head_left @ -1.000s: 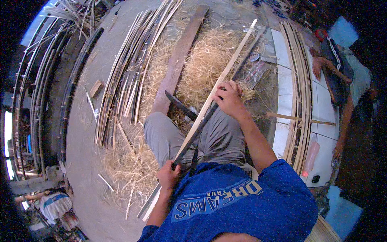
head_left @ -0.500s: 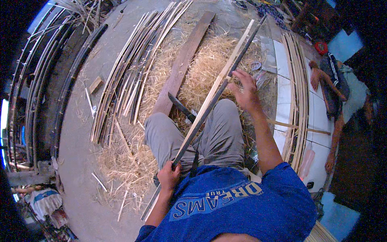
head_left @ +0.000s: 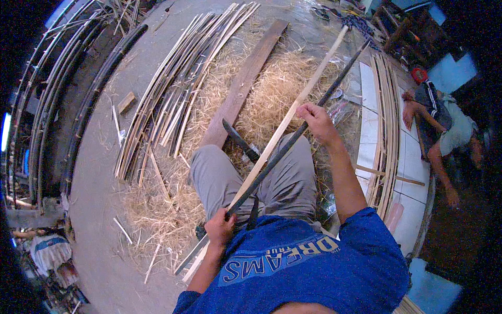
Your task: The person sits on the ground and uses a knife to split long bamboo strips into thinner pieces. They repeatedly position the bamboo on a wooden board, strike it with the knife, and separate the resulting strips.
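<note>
1. seeing shavings [head_left: 282,86] spread wide on the floor [head_left: 94,157].
2. also seeing a loose bundle of thin strips [head_left: 175,78] laid out at left.
3. plus a brown plank [head_left: 248,86], lying amid shavings.
4. across the lap, on a slant: pale strip [head_left: 282,130] and dark strip [head_left: 280,155], splayed apart at far ends.
5. between the knees: curved knife [head_left: 237,136].
6. gripping both strips near the waist with left hand [head_left: 219,228], fingers clenched.
7. reaching over dark strip with right hand [head_left: 320,125], fingers bent, tips at pale strip's edge; can't tell if grasping.
</note>
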The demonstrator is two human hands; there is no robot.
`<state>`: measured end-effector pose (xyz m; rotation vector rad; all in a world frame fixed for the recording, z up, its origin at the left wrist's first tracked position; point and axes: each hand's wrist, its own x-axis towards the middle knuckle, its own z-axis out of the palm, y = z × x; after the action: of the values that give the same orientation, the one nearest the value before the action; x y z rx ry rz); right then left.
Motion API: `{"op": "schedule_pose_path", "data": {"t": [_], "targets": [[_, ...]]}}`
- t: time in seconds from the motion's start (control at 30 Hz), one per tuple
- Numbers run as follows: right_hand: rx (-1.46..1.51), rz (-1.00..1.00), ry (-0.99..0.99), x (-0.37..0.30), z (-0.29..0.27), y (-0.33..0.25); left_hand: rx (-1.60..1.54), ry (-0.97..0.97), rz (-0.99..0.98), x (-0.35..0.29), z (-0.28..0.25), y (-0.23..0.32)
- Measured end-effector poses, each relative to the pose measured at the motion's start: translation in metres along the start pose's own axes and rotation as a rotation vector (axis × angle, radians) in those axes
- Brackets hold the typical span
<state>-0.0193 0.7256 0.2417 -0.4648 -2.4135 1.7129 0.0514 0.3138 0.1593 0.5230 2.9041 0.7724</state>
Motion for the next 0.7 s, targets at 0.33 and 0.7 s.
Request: {"op": "schedule_pose_path", "data": {"t": [0.33, 0.7], "targets": [[-0.549, -0.016, -0.215, -0.016, 0.003, 0.028, 0.006, 0.011, 0.049, 0.001, -0.001, -0.006], [0.648, 0.006, 0.346, -0.024, -0.008, 0.011, 0.017, -0.008, 0.022, 0.002, 0.003, 0.002]]}}
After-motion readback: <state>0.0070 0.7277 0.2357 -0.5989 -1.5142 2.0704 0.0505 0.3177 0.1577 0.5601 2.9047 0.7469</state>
